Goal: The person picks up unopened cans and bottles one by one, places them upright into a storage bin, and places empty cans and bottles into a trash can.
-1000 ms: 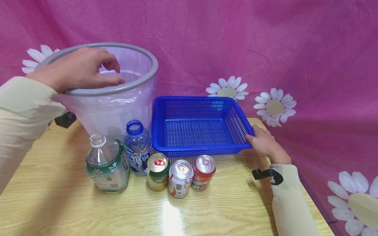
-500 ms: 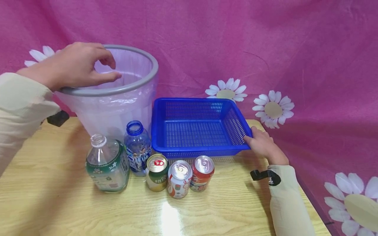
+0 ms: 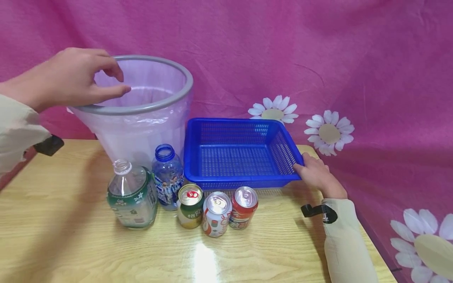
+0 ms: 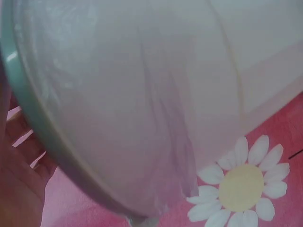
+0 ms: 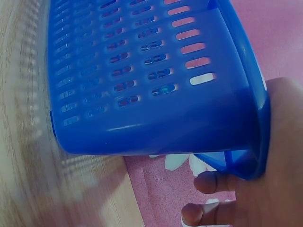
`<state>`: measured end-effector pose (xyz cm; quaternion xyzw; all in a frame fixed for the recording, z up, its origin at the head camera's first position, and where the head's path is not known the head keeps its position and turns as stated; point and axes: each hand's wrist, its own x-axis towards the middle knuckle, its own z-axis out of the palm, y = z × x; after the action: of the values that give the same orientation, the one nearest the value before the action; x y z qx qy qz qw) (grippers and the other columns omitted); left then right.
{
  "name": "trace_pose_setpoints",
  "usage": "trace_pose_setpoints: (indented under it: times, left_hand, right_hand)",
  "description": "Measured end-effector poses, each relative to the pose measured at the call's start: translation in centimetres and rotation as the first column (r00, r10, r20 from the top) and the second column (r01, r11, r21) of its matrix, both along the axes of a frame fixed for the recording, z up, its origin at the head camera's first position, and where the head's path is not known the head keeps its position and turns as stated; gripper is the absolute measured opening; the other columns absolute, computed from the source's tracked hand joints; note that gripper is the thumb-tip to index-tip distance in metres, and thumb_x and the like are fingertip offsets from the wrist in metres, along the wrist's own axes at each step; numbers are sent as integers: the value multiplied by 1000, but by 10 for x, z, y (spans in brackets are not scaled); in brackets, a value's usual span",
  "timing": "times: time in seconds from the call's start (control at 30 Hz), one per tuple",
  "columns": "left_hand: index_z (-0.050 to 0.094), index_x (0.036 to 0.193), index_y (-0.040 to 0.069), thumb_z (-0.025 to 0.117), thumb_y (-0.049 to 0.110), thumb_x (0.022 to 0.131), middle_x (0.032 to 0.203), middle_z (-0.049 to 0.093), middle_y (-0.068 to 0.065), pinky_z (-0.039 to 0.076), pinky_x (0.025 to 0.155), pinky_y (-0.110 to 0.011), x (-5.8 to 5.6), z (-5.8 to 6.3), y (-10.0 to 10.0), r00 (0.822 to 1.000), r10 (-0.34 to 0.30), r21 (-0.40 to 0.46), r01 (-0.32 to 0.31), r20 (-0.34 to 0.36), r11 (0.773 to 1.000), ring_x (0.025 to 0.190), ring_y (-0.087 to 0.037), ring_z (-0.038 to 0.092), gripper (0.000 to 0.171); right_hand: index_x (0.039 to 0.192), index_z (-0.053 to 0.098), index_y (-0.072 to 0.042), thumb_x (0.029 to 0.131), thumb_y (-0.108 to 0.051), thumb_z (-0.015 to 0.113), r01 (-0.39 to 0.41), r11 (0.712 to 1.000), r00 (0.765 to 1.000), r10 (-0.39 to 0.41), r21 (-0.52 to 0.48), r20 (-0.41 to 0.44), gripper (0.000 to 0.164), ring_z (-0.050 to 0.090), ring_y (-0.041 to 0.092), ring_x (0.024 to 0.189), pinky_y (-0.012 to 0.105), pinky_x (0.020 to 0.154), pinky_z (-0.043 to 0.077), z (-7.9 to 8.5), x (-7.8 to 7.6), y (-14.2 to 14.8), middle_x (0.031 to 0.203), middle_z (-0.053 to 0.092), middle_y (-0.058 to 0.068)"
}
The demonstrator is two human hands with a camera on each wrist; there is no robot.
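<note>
My left hand (image 3: 76, 78), fingers loosely bent and holding nothing, is over the left side of the bin's grey rim. In the left wrist view the hand (image 4: 21, 184) lies beyond the rim of the bin (image 4: 128, 94), which has a translucent plastic liner. On the right, my right hand (image 3: 316, 173) grips the near right corner of the blue perforated basket (image 3: 244, 182). In the right wrist view, two fingertips (image 5: 208, 182) show past the basket's rim; the rest are hidden.
Before the bin (image 3: 141, 133) stand an uncapped green-labelled bottle (image 3: 132, 200) and a blue-necked bottle (image 3: 168, 177). Right of them are a green-gold can (image 3: 190, 206), a white can (image 3: 216, 214) and a red can (image 3: 243, 208), all upright on the wooden table (image 3: 265, 255).
My left hand has moved left across the bin's rim, its bent fingers now nearer the rim's left side. The right hand stays at the basket's corner. The bottles and cans keep their places.
</note>
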<state>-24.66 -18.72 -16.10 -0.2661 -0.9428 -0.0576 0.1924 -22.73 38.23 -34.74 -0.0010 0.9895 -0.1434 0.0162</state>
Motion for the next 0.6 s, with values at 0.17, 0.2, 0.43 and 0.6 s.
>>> trace_pose_setpoints:
  times: [0.17,0.2,0.43,0.6]
  left_hand:
    - [71,93,10,74,36,81,96,68,-15,42,59,-16,10,-1,-8,998,-8,45,11,-65,999,77,-16,54,29]
    - [71,91,11,74,36,81,93,68,-13,37,58,-13,12,-1,-10,996,-15,56,20,-89,998,74,-11,52,27]
    - [71,87,9,75,33,79,87,70,-13,31,54,-7,21,-2,-20,989,-26,94,40,-147,995,62,7,38,25]
    - [71,83,9,75,32,77,79,66,-3,31,55,-10,22,-5,-29,976,-48,130,77,-213,989,63,16,34,24]
  right_hand:
    - [115,48,-3,98,-37,40,-5,1000,1000,5,8,-1,39,52,40,104,50,79,38,-1,-3,1,106,60,20]
    - [115,48,-3,98,-37,40,-7,1000,1000,7,8,-2,39,52,40,104,51,80,38,-1,-3,2,106,60,20]
    - [115,49,-2,98,-37,40,-8,1000,1000,8,-1,-2,39,53,38,101,49,78,40,0,-4,5,104,60,19]
    - [118,47,-2,98,-37,40,0,1000,1000,0,-16,19,42,54,35,99,45,77,41,0,-4,5,104,60,19]
